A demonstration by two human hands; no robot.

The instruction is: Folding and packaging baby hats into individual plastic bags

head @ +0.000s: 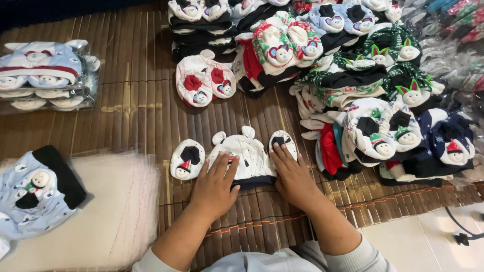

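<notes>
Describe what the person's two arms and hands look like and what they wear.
Both hands, left hand and right hand, are bare: no gloves, rings or watch visible. The forearms are uncovered, with light grey sleeves pushed up near the elbows.

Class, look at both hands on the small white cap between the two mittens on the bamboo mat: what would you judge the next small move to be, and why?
Probably slide the left mitten in against the white cap. Both the left hand and right hand press flat on the cap; the right mitten already touches it, while the left one lies apart.
</notes>
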